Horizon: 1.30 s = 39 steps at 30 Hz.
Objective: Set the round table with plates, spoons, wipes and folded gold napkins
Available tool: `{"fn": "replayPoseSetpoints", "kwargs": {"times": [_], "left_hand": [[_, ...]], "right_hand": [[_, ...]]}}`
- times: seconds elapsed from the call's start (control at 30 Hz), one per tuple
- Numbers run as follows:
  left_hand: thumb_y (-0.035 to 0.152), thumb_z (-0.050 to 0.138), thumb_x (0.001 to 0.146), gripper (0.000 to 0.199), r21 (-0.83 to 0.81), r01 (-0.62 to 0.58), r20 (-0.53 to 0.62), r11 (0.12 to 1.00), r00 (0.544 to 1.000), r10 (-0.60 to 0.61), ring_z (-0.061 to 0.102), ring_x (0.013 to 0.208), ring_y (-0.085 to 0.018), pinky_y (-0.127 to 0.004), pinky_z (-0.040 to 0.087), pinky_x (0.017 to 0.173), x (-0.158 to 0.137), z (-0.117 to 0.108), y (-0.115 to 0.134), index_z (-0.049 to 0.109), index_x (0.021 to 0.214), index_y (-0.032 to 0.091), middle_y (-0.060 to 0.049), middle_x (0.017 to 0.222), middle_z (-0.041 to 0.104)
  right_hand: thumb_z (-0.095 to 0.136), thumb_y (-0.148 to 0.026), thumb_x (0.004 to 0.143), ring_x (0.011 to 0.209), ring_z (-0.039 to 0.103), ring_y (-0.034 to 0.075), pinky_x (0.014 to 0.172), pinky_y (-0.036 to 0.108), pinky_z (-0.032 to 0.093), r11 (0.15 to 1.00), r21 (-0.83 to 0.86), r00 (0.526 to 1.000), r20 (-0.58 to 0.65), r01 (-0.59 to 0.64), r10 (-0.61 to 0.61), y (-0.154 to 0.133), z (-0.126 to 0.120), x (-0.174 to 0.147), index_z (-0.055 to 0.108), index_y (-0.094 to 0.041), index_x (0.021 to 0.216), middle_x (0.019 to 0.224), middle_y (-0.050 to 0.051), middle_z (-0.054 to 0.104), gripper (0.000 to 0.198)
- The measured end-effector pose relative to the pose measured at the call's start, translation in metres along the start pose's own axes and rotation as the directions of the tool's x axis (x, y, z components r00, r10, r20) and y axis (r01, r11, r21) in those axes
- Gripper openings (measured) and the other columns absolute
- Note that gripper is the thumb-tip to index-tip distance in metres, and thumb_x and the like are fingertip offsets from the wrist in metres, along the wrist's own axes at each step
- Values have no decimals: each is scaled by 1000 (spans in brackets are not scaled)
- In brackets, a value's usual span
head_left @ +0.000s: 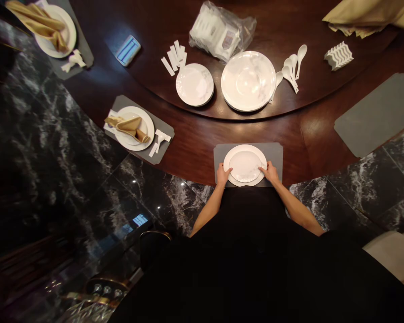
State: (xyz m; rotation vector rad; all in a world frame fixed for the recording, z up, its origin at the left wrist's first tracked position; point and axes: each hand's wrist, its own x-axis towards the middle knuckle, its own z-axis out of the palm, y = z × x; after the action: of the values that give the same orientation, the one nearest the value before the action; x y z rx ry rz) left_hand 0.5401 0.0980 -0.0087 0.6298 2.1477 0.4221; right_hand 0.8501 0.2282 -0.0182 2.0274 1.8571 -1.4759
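Observation:
Right in front of me, a small white plate rests on a larger white plate, over a grey placemat at the table's edge. My left hand grips the left rim of the plates, thumb on top. On the opposite rim, my right hand does the same. The fingers beneath the rims are hidden, so I cannot tell whether both plates are held. Beyond them, on the raised round turntable, are a stack of small plates and a stack of large plates.
White spoons, paper-like strips, a plastic bag of white packets and wavy white pieces lie on the turntable. Left is a set place with a folded gold napkin. A bare grey placemat lies right.

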Motion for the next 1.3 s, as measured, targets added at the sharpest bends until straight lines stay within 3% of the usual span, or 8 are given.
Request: {"fn": "replayPoseSetpoints", "kwargs": {"times": [0.27, 0.4, 0.53, 0.67, 0.73, 0.87, 1.03, 1.3], "left_hand": [[38, 82, 97, 34, -17, -20, 36, 1000, 999, 21, 79, 119, -33, -39, 57, 104, 5, -5, 2, 66, 122, 22, -17, 119, 83], [45, 69, 107, 28, -164, 42, 7, 986, 999, -41, 80, 114, -29, -40, 61, 101, 34, -30, 9, 70, 120, 20, -18, 117, 82], [51, 56, 114, 40, -618, 67, -84, 784, 985, -150, 80, 116, -22, -35, 66, 97, 116, -92, 48, 64, 141, 22, -18, 140, 75], [47, 61, 115, 40, -879, -69, -152, 473, 979, -138, 76, 131, -23, -36, 66, 105, 224, -161, 116, 62, 146, 21, -18, 148, 69], [47, 70, 112, 44, -903, -14, -105, 429, 976, -189, 75, 134, -25, -39, 66, 106, 270, -183, 148, 62, 147, 20, -18, 149, 66], [38, 85, 103, 51, -862, 94, -75, 497, 948, -309, 76, 128, -27, -47, 70, 102, 321, -195, 186, 62, 144, 20, -18, 145, 68], [24, 87, 100, 48, -852, 64, -148, 520, 923, -356, 75, 127, -25, -43, 73, 94, 326, -190, 184, 63, 140, 18, -16, 139, 73], [26, 84, 97, 64, -905, 52, -73, 423, 959, -275, 80, 122, -22, -44, 70, 104, 285, -184, 155, 60, 156, 27, -12, 146, 75]], "right_hand": [[78, -62, 88, 84, 72, 31, 89, 46, 61, 999, -35, 999, 18, -26, 26, 3, -4, -4, 51, -30, 99, 86, 4, 72, 44], [73, -63, 93, 91, 76, 34, 93, 48, 63, 999, 1, 993, -112, -49, 49, -15, -22, 17, 52, -29, 97, 87, 8, 74, 41], [65, -69, 101, 97, 79, 29, 91, 44, 68, 932, 361, 969, -239, 28, 64, -74, -48, 84, 59, -25, 108, 103, 11, 78, 45], [63, -65, 109, 105, 81, 23, 96, 42, 71, 693, 719, 987, -146, 55, 74, -161, -69, 180, 62, -25, 114, 113, 9, 79, 40], [70, -65, 107, 112, 80, 24, 100, 47, 71, 614, 789, 994, -78, 17, 72, -200, -72, 221, 63, -26, 117, 115, 9, 79, 41], [82, -54, 102, 116, 78, 25, 101, 55, 72, 548, 833, 980, -47, -68, 193, -244, -68, 266, 63, -24, 121, 119, 8, 79, 40], [87, -32, 98, 112, 77, 21, 97, 52, 74, 525, 847, 956, -84, -81, 281, -245, -62, 273, 64, -22, 117, 117, 7, 79, 32], [88, -35, 96, 121, 77, 23, 102, 53, 73, 480, 876, 976, -64, -46, 210, -224, -44, 232, 65, -25, 117, 123, 6, 81, 33]]}}
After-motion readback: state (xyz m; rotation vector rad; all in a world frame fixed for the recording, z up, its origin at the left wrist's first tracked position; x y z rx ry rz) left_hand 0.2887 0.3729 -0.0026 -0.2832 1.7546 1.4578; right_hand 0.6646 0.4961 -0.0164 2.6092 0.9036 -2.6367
